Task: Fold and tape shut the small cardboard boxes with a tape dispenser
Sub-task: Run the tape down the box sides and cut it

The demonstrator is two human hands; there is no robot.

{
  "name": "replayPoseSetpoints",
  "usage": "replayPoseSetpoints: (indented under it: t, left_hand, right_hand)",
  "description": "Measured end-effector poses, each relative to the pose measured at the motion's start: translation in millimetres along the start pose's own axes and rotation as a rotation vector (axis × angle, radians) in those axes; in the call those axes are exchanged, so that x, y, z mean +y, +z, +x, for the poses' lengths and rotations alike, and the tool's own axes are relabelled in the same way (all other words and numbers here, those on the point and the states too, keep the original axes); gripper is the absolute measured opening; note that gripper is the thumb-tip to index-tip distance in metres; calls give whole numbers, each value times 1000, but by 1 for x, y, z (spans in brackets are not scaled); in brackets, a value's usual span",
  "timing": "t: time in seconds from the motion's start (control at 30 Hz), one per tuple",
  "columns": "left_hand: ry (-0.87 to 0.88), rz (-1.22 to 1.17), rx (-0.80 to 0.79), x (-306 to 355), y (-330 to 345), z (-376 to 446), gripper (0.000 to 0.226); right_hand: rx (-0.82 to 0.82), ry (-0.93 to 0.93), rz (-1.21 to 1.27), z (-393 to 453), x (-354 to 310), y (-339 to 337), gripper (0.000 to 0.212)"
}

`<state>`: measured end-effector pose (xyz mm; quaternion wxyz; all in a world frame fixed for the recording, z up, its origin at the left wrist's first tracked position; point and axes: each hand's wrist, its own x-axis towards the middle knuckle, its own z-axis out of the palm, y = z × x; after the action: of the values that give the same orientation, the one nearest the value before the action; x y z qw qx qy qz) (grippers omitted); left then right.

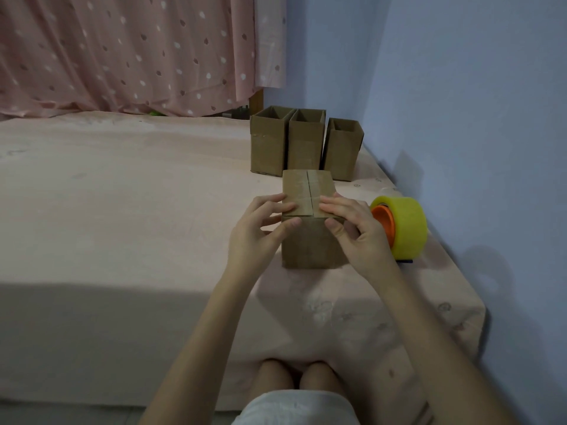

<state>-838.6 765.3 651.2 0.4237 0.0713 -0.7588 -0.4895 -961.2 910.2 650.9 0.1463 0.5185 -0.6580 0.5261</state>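
Pressing the flaps of the box (pixel 307 228) down: left hand (pixel 260 231) and right hand (pixel 356 231), fingers curled over its near top edge. Box on bed (pixel 122 210); dispenser (pixel 402 227) just right; three open boxes (pixel 303 142) behind.

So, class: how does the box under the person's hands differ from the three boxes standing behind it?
The near box has its top flaps folded shut, meeting at a centre seam; the three back boxes stand open-topped. The near box is held by the left hand and right hand; the back boxes stand untouched in a row. All are plain brown cardboard, similar in shape, on the pink cover.
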Motion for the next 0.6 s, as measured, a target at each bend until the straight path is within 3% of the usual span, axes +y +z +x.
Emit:
replayPoseSetpoints:
  t: [0.3, 0.43, 0.5, 0.6]
  left_hand:
    - [-117, -71, -164, 6, -15, 2, 24]
    - [-206, -171, -179, 20, -15, -3, 35]
    - [-245, -155, -132, 27, -12, -7, 42]
    - [-331, 75, 115, 36, -2, -30, 46]
  right_hand:
    - [-223, 252, 165, 1, -10, -18, 33]
    - [-165, 397, 413, 4, -11, -19, 42]
    - [-66, 488, 459, 10, -10, -19, 46]
    - [-10, 560, 401, 29, -6, -17, 44]
